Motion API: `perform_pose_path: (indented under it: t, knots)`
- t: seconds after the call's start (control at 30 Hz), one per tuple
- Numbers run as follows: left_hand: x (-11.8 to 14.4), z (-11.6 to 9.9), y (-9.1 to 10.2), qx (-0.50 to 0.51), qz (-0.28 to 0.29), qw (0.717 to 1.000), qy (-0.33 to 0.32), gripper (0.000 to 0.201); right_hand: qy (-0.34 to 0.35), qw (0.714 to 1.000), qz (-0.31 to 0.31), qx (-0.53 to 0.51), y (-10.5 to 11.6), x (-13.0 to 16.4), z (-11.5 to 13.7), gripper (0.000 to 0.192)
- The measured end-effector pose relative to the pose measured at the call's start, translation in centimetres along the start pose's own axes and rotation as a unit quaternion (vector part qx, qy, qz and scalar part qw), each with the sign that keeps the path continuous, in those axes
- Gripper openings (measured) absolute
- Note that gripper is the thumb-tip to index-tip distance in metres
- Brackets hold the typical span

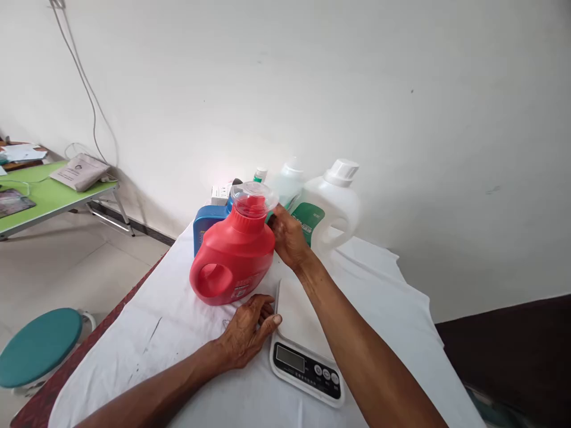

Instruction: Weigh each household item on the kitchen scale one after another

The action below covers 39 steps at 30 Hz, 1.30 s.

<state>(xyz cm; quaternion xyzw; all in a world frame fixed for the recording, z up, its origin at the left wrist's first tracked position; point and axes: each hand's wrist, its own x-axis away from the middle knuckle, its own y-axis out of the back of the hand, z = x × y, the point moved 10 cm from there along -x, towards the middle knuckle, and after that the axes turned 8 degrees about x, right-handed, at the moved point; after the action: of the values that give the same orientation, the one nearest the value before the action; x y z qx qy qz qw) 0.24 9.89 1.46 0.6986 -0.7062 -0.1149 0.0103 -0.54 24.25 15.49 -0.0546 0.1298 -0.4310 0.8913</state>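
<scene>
My left hand [250,330] rests on the white cloth at the left edge of a white kitchen scale [307,351]. Its thumb is stretched out over the scale's edge, apart from the bent fingers, and it holds nothing. My right hand [288,235] reaches past the scale, between a red detergent jug [250,246] and a white jug with a green label [334,202]. Its fingers are partly hidden behind the red jug's right side, so whether they grip anything does not show. A clear plastic cup [254,198] sits over the red jug's neck.
Behind the red jug stand a blue container [207,220], a small white box [220,194] and a pale bottle [289,178]. A wall rises behind the cloth-covered table [178,333]. To the left are a green folding table [49,190] and a teal stool [40,348].
</scene>
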Motion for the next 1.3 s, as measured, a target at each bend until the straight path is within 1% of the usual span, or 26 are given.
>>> perform_pose_path:
  t: [0.03, 0.1, 0.23, 0.3, 0.4, 0.5, 0.57, 0.67, 0.83, 0.97, 1.07, 1.13, 1.2, 1.3]
  knots:
    - [0.0, 0.0, 0.0, 0.0, -0.001, 1.0, 0.0, 0.05, 0.007, 1.0, -0.015, -0.005, 0.5, 0.4, 0.3, 0.039]
    - [0.0, 0.1, 0.0, 0.002, 0.001, 1.0, 0.001, 0.05, 0.016, 0.998, -0.063, 0.002, 2.1, 1.3, 0.9, 0.039]
    - [0.1, 0.2, -0.1, 0.005, 0.003, 1.0, 0.007, 0.049, 0.022, 0.981, -0.182, 0.065, 6.7, 3.3, 1.6, 0.044]
    - [0.0, 0.2, -0.2, 0.0, 0.003, 1.0, 0.01, 0.049, 0.029, 0.97, -0.228, 0.081, 8.4, 3.9, 1.7, 0.044]
    - [0.0, 0.1, -0.2, -0.006, 0.002, 1.0, 0.011, 0.05, 0.043, 0.954, -0.285, 0.085, 10.2, 4.3, 1.6, 0.045]
    - [0.0, 0.0, -0.3, -0.001, 0.006, 1.0, 0.009, 0.048, 0.058, 0.936, -0.332, 0.101, 11.4, 4.9, 1.9, 0.048]
    - [0.1, -0.1, -0.3, 0.002, 0.008, 1.0, 0.008, 0.047, 0.076, 0.928, -0.346, 0.114, 11.8, 5.4, 2.6, 0.052]
    - [0.1, -0.2, -0.3, -0.002, 0.009, 1.0, 0.008, 0.046, 0.109, 0.923, -0.347, 0.13, 11.7, 6.2, 4.6, 0.055]
    - [0.2, -0.1, -0.3, -0.01, 0.01, 1.0, 0.003, 0.046, 0.182, 0.91, -0.355, 0.114, 11.2, 7.6, 9.0, 0.052]
    - [0.1, 0.0, -0.1, -0.01, 0.004, 1.0, 0.005, 0.045, 0.208, 0.906, -0.342, 0.14, 10.5, 8.9, 12.3, 0.056]
    - [0.1, -0.1, 0.0, -0.011, 0.002, 1.0, 0.0, 0.045, 0.212, 0.899, -0.342, 0.175, 10.0, 11.2, 14.2, 0.06]
    - [0.0, -0.2, 0.0, -0.013, 0.006, 1.0, -0.003, 0.046, 0.203, 0.896, -0.345, 0.191, 9.8, 13.0, 14.8, 0.058]
    - [0.0, -0.2, 0.0, -0.017, 0.008, 1.0, -0.006, 0.046, 0.181, 0.894, -0.358, 0.2, 9.9, 14.9, 14.9, 0.054]
    - [0.0, -0.3, 0.0, -0.023, 0.007, 1.0, -0.017, 0.042, 0.146, 0.889, -0.373, 0.22, 10.2, 17.5, 14.2, 0.052]
